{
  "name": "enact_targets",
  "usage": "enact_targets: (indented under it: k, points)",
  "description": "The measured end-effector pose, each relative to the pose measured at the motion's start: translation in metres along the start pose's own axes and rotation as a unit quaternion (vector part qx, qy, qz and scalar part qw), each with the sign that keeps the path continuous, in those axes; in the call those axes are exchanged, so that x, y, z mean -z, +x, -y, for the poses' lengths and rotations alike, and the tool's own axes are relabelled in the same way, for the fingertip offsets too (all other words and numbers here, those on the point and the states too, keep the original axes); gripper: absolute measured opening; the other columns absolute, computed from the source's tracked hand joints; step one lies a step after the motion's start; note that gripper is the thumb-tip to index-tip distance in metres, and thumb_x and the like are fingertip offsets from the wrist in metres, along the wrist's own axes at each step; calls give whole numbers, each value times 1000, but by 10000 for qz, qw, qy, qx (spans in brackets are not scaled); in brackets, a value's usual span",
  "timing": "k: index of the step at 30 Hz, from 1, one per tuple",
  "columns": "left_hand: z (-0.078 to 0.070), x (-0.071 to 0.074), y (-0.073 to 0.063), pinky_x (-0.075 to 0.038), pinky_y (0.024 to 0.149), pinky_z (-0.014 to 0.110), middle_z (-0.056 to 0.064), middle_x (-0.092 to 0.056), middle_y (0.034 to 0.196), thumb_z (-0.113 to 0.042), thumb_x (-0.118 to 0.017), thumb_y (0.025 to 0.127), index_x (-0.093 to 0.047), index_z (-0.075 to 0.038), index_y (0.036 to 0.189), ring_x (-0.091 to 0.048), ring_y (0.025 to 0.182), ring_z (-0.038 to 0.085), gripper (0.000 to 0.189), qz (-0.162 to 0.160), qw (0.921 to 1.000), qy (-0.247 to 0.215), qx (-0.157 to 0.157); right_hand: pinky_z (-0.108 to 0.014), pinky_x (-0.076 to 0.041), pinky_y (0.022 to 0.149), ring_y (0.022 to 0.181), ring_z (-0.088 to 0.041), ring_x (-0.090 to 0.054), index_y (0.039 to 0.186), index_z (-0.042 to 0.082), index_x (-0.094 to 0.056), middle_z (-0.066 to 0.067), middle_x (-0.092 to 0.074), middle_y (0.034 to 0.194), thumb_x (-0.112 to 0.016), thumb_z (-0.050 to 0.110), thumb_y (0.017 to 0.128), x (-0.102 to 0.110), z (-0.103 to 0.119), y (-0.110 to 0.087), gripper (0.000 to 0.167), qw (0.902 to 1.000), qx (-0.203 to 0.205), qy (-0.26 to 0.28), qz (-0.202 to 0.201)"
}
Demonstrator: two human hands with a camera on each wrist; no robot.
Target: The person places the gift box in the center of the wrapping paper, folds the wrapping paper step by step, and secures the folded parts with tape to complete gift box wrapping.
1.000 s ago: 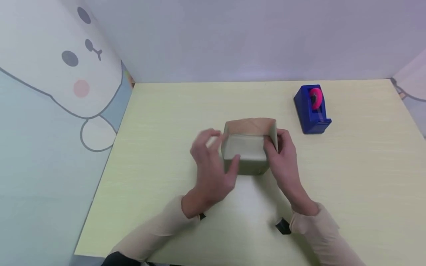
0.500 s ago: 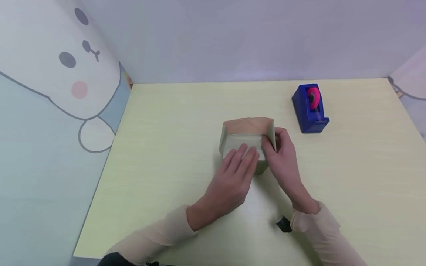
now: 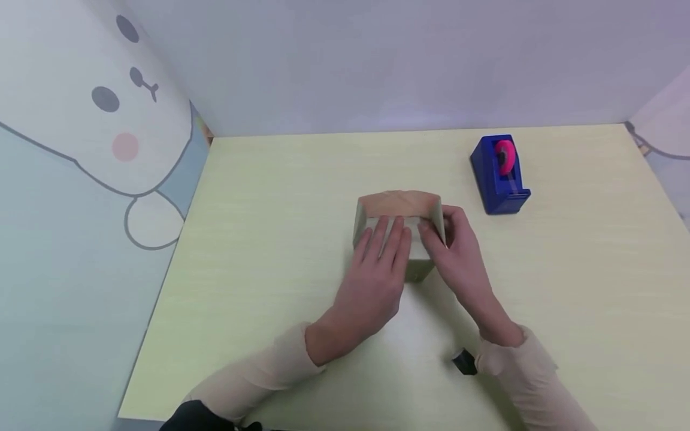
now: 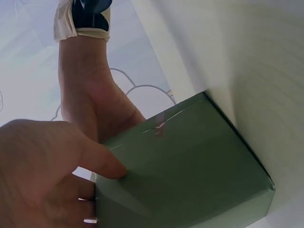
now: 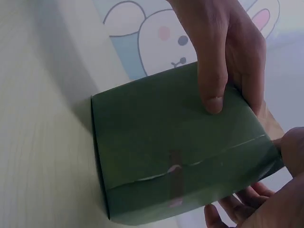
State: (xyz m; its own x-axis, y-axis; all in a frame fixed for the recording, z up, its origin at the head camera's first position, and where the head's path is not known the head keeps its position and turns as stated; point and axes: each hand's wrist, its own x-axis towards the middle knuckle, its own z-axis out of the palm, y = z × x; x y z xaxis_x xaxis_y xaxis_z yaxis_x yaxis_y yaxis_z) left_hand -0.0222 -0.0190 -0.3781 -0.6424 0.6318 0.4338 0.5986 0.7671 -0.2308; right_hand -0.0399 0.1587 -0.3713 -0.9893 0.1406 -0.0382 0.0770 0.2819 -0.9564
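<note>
A green cardboard box [image 3: 419, 271] stands on the table, its back flap [image 3: 399, 203] raised and showing a brownish inner face. My left hand [image 3: 372, 290] lies over the box's pale top panel with straight fingers, pressing down on it. In the right wrist view its thumb [image 5: 216, 97] touches the green front face. My right hand [image 3: 463, 260] grips the right side flap, thumb on the inner side and fingers outside. A strip of clear tape [image 5: 175, 185] crosses an edge of the box, with small whitish creases nearby. The left hand covers much of the top panel.
A blue tape dispenser [image 3: 498, 179] with a pink roll stands at the back right of the pale table [image 3: 259, 239]. A grey-purple wall [image 3: 399, 66] rises behind the table. A small black wrist device [image 3: 465, 361] sits under the right sleeve.
My left hand has come from the box's left side onto its top panel, then slid farther back with fingers straightened. The right hand keeps its grip on the side flap.
</note>
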Motion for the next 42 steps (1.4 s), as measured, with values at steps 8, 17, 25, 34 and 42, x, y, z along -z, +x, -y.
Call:
enact_targets:
  k: [8,17,25,34,42]
  points:
    - [5,4,2,-48,115,45,15,-57,154,-21,-62,95,-58,-2,145,-52,146,34,53,177,9995,-211,-138,-16,-43,94,107,-13,-54,129,-5,-62,-14,-56,117,-75,14,96,16,-20,-25,41,9546,2788,-801,-675]
    - [9,3,1,-48,115,42,13,-57,154,-18,-60,96,-58,-3,145,-53,145,33,52,175,9994,-260,-158,-28,-26,76,76,-24,-41,95,10,-83,-10,-50,81,-63,38,104,15,-22,-23,36,8710,4381,-2117,-673]
    - [11,4,0,-46,118,43,15,-55,156,-17,-61,97,-56,-2,147,-51,147,34,52,254,9985,-457,-166,-25,-25,80,78,-23,-40,90,7,-83,-10,-50,80,-65,39,101,29,-21,-26,39,8847,4169,-1929,-793]
    - [14,3,4,-50,112,39,13,-61,150,-20,-60,97,-61,-4,142,-58,141,32,48,-6,9987,-337,-379,-23,-27,79,79,-23,-49,99,8,-81,-6,-60,83,-67,42,101,24,-23,-22,36,8905,4093,-1955,-370]
    - [24,-1,5,-54,83,30,-3,-76,106,-17,-69,97,-81,-16,110,-64,97,20,18,-1746,9797,-306,-934,-25,-23,75,75,-20,-43,94,10,-84,-1,-55,78,-78,26,89,23,-21,-21,18,8977,4019,-1779,-326]
